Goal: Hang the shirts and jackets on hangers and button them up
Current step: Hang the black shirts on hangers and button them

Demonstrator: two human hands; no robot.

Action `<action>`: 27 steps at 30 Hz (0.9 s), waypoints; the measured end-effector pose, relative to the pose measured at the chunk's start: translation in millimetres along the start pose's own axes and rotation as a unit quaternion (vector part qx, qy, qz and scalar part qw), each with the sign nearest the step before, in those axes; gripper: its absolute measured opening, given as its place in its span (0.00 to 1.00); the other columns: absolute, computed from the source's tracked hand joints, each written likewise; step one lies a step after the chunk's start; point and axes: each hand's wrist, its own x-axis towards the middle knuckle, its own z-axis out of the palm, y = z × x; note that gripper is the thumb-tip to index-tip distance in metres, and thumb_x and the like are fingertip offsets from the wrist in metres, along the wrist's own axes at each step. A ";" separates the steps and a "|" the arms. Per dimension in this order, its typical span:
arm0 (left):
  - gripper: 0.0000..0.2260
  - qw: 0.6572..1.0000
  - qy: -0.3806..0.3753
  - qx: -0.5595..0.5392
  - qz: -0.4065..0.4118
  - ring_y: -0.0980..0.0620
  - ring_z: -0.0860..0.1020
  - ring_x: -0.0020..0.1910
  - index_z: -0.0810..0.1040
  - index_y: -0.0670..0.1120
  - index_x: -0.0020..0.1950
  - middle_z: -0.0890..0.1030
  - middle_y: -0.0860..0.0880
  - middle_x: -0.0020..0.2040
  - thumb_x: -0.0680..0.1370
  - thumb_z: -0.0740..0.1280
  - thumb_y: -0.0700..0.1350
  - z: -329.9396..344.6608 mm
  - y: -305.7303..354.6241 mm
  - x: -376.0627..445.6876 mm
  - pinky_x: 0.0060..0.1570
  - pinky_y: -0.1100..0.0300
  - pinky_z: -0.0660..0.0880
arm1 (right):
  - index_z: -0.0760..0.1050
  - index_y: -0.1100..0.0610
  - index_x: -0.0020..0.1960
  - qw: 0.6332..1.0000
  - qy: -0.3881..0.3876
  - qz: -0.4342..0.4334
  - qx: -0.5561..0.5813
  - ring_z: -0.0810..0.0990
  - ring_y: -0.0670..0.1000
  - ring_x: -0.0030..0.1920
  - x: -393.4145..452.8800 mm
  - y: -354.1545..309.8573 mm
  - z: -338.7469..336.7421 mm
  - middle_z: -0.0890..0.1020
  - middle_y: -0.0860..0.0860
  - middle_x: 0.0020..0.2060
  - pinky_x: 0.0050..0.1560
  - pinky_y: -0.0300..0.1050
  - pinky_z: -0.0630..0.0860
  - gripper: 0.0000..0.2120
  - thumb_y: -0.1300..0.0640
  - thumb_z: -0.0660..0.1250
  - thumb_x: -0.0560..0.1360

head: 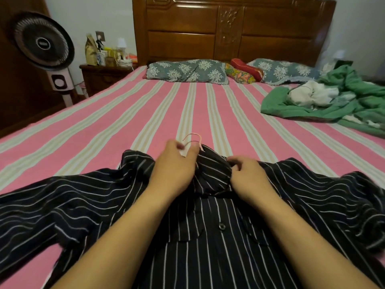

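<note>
- Dark striped shirt (pixel 208 236) lies front-up across the lower half of the frame on the pink striped bedsheet (pixel 125 113); sleeves spread left and right, hem cut off by the bottom edge.
- Pink hanger (pixel 192 138): only the hook shows, poking out past the collar at frame centre. The rest sits inside the shirt, hidden.
- Left hand (pixel 174 163) at the collar, fingers curled around the base of the hook (fingertips blurred, exact grip hard to read).
- Right hand (pixel 245 174) just right of it, fingers curled, pinching the collar fabric.
- One dark button (pixel 221 226) visible on the placket below the hands; can't tell whether it's fastened.
- Green garment (pixel 343 105) heaped with something white at the right edge, partly cut off.
- Pillows (pixel 185 70) against the wooden headboard (pixel 229 28) at top centre.
- Fan (pixel 43 44) upper left; cluttered nightstand (pixel 104 74) beside it, items too small to identify.
</note>
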 end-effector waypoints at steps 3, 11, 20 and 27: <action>0.28 0.999 -0.027 -0.006 -0.045 0.50 0.79 0.43 0.76 0.50 0.45 0.81 0.51 0.41 0.78 0.52 0.73 18.2 -11.0 -8.9 0.52 0.48 0.76 | 0.73 0.49 0.70 0.997 -0.013 -0.015 -0.080 0.79 0.54 0.59 -7.7 -0.1 10.5 0.81 0.49 0.60 0.62 0.50 0.75 0.18 0.50 0.63 0.80; 0.15 0.990 -0.063 0.118 -0.051 0.50 0.78 0.41 0.74 0.50 0.39 0.79 0.53 0.38 0.78 0.60 0.58 23.9 -2.7 -23.0 0.49 0.52 0.77 | 0.74 0.49 0.51 0.986 -0.026 -0.019 -0.164 0.79 0.52 0.49 -21.5 -3.4 18.7 0.80 0.47 0.47 0.50 0.50 0.76 0.12 0.42 0.58 0.81; 0.13 0.957 -0.106 -0.246 -0.115 0.47 0.78 0.35 0.77 0.47 0.32 0.78 0.46 0.32 0.77 0.69 0.38 -67.4 68.9 -124.0 0.39 0.54 0.75 | 0.62 0.53 0.34 0.992 -0.007 0.062 0.112 0.65 0.50 0.32 -110.0 -52.6 -90.5 0.65 0.51 0.30 0.35 0.47 0.62 0.20 0.56 0.72 0.75; 0.18 0.954 -0.171 -0.243 -0.042 0.51 0.81 0.40 0.82 0.51 0.56 0.82 0.47 0.40 0.77 0.65 0.29 -127.7 78.6 -291.4 0.45 0.61 0.79 | 0.72 0.47 0.64 0.953 -0.017 0.097 0.288 0.86 0.52 0.44 -291.4 -38.8 -152.6 0.83 0.51 0.51 0.45 0.46 0.82 0.23 0.65 0.72 0.74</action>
